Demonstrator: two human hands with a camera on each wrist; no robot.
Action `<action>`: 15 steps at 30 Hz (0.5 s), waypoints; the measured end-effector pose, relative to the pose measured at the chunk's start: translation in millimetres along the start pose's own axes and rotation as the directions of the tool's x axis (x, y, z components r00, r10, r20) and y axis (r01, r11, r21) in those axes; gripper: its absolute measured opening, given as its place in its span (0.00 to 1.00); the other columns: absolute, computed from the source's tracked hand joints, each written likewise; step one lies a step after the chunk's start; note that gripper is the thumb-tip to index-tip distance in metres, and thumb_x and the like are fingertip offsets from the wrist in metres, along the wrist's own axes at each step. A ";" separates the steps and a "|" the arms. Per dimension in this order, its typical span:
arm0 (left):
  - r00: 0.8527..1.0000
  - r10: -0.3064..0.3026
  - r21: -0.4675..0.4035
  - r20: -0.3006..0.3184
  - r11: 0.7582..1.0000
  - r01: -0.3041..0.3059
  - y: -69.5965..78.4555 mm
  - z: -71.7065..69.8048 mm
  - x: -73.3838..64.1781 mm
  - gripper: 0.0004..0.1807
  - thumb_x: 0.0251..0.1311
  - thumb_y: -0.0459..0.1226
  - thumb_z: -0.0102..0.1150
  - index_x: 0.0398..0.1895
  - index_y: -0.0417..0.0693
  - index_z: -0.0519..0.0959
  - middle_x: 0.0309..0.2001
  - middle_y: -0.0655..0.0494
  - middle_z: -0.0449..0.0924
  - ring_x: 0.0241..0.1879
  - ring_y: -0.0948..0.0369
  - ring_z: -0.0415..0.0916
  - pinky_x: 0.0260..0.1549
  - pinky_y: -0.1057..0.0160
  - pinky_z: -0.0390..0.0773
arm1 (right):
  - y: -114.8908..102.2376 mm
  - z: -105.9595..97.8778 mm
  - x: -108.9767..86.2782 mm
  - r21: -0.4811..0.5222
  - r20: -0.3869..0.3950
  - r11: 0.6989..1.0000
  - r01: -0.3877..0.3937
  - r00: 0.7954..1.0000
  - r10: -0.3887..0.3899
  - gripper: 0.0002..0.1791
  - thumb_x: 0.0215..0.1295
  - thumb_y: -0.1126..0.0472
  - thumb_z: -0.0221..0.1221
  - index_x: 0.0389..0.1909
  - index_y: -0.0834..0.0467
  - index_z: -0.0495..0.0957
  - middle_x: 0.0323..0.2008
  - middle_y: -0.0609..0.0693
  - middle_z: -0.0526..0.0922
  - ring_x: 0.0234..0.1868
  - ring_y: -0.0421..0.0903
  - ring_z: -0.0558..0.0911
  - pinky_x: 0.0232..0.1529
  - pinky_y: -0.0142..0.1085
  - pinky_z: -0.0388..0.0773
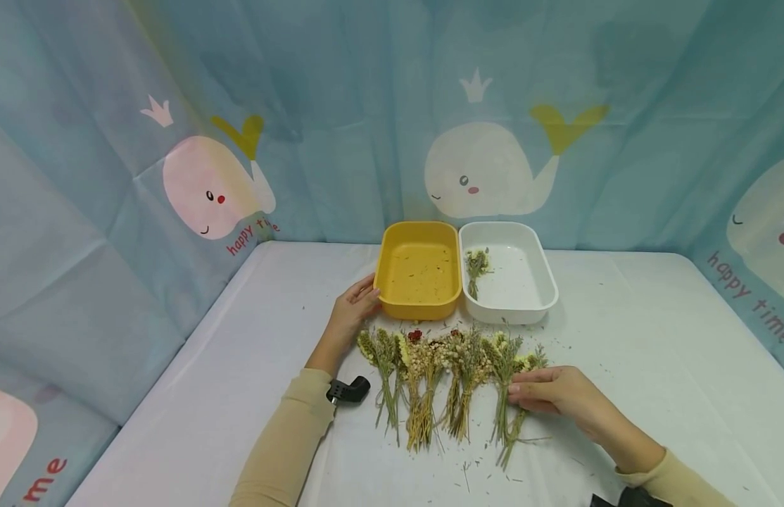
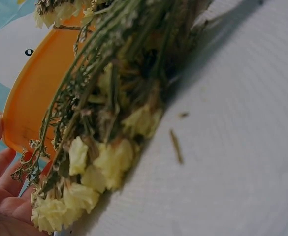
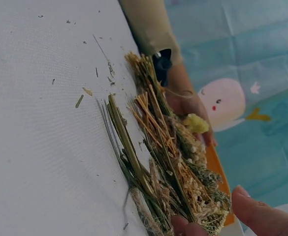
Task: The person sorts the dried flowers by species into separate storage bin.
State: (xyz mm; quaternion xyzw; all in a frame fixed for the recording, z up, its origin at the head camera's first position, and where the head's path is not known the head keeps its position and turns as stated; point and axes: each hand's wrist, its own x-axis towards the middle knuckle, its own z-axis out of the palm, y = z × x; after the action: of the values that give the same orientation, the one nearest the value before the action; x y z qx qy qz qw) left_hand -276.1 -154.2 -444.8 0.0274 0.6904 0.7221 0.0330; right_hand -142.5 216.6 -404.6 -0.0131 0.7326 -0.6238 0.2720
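Note:
Bunches of dried flowers (image 1: 424, 373) lie in a row on the white table. My right hand (image 1: 557, 391) holds the tied middle of the rightmost bunch (image 1: 514, 436), its fingertips against the stems in the right wrist view. That bunch's stems point toward me. My left hand (image 1: 355, 306) touches the front left corner of a yellow bin (image 1: 417, 310), fingers fairly straight along its side and thumb near the rim. In the left wrist view, pale yellow flower heads (image 2: 109, 162) hang in front of the bin and partly hide the fingers.
A white bin (image 1: 509, 313) stands against the yellow bin's right side, with one small bunch (image 1: 476, 267) inside. Plant crumbs lie in the yellow bin and on the table (image 1: 652, 338). A blue curtain (image 1: 367, 127) with whales hangs behind.

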 end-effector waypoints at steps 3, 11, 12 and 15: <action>1.000 0.001 0.001 -0.001 1.000 -0.001 1.6 1.3 0.0 0.30 0.72 0.37 0.55 0.75 0.46 0.62 0.73 0.48 0.66 0.70 0.52 0.69 0.65 0.56 0.77 | 1.0 -1.5 2.1 0.029 0.026 1.000 -0.003 1.000 0.002 0.31 0.65 0.58 0.65 0.60 0.77 0.72 0.45 0.56 0.89 0.45 0.42 0.89 0.51 0.33 0.86; 1.000 -0.002 -0.001 -0.010 1.000 0.002 -0.3 1.6 1.5 0.30 0.71 0.38 0.56 0.75 0.48 0.64 0.73 0.49 0.67 0.69 0.53 0.70 0.63 0.59 0.79 | 1.8 -3.6 6.9 0.061 0.088 0.998 -0.015 0.996 0.009 0.30 0.67 0.59 0.63 0.60 0.79 0.71 0.44 0.56 0.89 0.44 0.43 0.89 0.50 0.34 0.86; 1.000 -0.004 -0.001 -0.012 1.000 0.004 -1.0 1.1 1.8 0.30 0.71 0.38 0.56 0.75 0.49 0.64 0.73 0.50 0.67 0.69 0.53 0.70 0.63 0.60 0.79 | 1.9 -3.2 7.8 0.063 0.095 0.998 -0.019 0.995 0.013 0.30 0.67 0.59 0.63 0.60 0.79 0.71 0.43 0.55 0.89 0.44 0.43 0.89 0.50 0.34 0.87; 1.000 -0.002 -0.007 -0.013 1.000 0.002 -2.2 0.6 3.0 0.29 0.71 0.38 0.56 0.74 0.50 0.65 0.73 0.51 0.67 0.69 0.54 0.70 0.62 0.62 0.80 | 2.1 -1.1 10.6 0.068 0.109 0.997 -0.029 0.994 0.021 0.28 0.68 0.59 0.63 0.58 0.78 0.72 0.41 0.55 0.89 0.43 0.43 0.89 0.49 0.34 0.87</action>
State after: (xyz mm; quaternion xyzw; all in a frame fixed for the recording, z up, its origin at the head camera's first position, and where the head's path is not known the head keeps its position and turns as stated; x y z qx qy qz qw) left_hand -279.0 -153.3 -447.0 0.0220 0.6883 0.7245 0.0291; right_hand -151.3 214.3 -410.5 -0.0281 0.6947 -0.6439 0.3193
